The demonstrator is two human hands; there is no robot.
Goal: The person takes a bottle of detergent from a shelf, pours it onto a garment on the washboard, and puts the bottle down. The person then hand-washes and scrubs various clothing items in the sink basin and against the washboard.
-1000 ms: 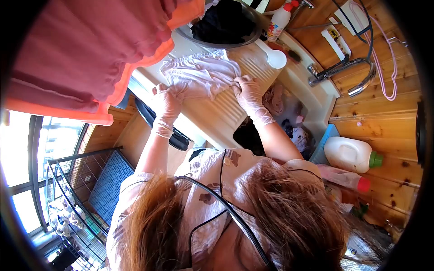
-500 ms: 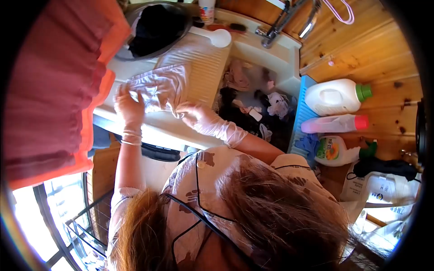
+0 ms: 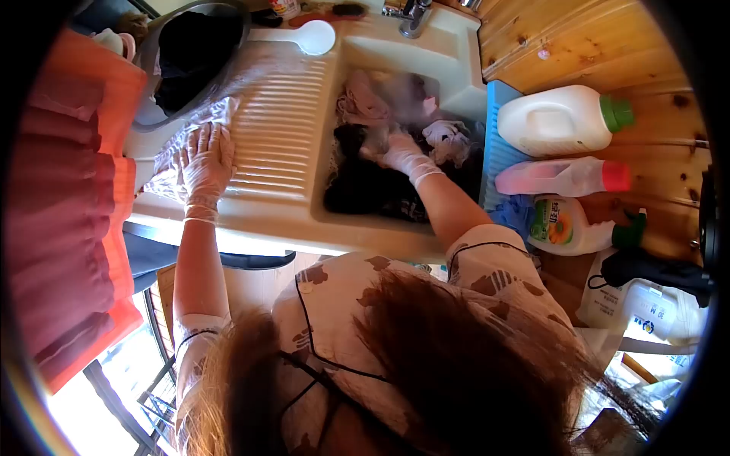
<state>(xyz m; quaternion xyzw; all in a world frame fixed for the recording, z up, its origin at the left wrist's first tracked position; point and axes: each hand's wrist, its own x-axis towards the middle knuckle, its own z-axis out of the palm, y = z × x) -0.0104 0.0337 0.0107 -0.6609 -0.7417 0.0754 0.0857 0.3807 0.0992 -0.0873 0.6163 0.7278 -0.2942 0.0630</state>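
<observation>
My left hand [image 3: 205, 163], in a thin translucent glove, lies flat with fingers stretched over a wet pale cloth [image 3: 169, 161]. The cloth is bunched at the left side of the ribbed washboard [image 3: 277, 125]. My right hand [image 3: 407, 156], gloved too, reaches into the sink [image 3: 323, 190]. Its fingers are blurred and partly hidden among the wet laundry, so their grip is unclear. Around it are dark clothes [image 3: 365, 190], a pinkish cloth [image 3: 363, 99] and a whitish crumpled cloth [image 3: 449, 140] in cloudy water.
A grey basin [image 3: 239, 53] with black clothing stands at the back left, beside a white scoop [image 3: 313, 38]. The faucet [image 3: 414, 17] is behind the sink. On a blue ledge [image 3: 498, 137] lie a white detergent bottle [image 3: 551, 121], a pink bottle [image 3: 559, 178] and a spray bottle [image 3: 566, 226].
My right hand has let go of the pale cloth and moved right into the sink. My left hand now presses on the cloth, which has shifted left and is bunched. The view has shifted.
</observation>
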